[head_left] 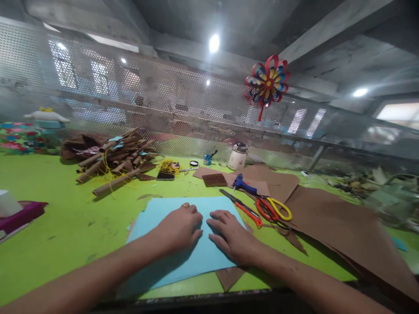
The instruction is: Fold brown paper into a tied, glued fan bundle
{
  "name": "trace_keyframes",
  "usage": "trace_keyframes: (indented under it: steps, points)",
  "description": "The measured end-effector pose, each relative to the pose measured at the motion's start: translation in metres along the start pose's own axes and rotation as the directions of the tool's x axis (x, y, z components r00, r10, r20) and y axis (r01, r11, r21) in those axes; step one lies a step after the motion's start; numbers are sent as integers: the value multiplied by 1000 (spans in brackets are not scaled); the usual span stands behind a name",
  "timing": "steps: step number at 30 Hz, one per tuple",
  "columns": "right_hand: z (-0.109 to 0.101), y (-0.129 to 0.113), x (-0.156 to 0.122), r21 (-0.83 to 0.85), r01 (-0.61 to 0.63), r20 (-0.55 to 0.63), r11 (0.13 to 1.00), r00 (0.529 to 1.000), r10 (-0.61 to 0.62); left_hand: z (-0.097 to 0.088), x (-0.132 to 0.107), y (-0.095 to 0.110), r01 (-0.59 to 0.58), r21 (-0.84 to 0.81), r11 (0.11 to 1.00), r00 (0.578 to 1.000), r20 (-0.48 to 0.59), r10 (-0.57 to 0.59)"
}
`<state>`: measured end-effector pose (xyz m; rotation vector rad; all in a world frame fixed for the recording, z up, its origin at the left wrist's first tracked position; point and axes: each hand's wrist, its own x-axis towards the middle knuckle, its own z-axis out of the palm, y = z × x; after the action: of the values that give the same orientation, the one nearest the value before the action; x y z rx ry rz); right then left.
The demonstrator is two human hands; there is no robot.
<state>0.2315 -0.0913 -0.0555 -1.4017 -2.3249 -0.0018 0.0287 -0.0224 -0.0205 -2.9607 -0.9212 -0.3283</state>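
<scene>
A light blue sheet of paper (pixel 183 272) lies flat in front of me, near the table's front edge. My left hand (pixel 183 224) rests palm down on its middle, fingers slightly bent and apart from any object but the paper. Just to the right, my right hand (pixel 231 235) presses on the same sheet with its fingers spread. Brown paper scraps (pixel 231 277) stick out from under the sheet. Beyond its right edge lie an orange-handled cutter (pixel 250 213), scissors with red and yellow handles (pixel 281 209) and a blue glue gun (pixel 244 185).
Large brown paper sheets (pixel 340 222) cover the right side of the green table (pixel 72 231). Rolled brown paper tubes (pixel 118 181) with yellow string are piled back left. A phone (pixel 165 175), a blue jar (pixel 207 160) and a white bottle (pixel 237 158) stand or lie toward the back.
</scene>
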Motion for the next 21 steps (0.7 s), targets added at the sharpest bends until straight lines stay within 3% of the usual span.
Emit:
trace_keyframes:
  steps: [3,6,9,12,15,21]
  points:
    - [-7,24,23,43,3,-77,999,997,0,10,1,11,-9,24,1000,999,-49,10]
    - [-20,65,72,-15,-68,-106,998,992,66,17,-4,11,-4,28,1000,998,-68,6]
    - [-32,106,127,-143,-112,95,983,987,127,20,-6,9,0,6,1000,998,-58,0]
    - [-33,136,166,-239,-178,308,955,919,248,20,-5,7,20,-30,999,999,-42,-21]
    - [-24,155,186,-278,-184,386,943,877,285,18,-4,7,36,-62,997,999,-25,-37]
    - [-11,175,194,-342,-153,405,927,866,292,13,-3,3,54,-132,990,998,-19,-57]
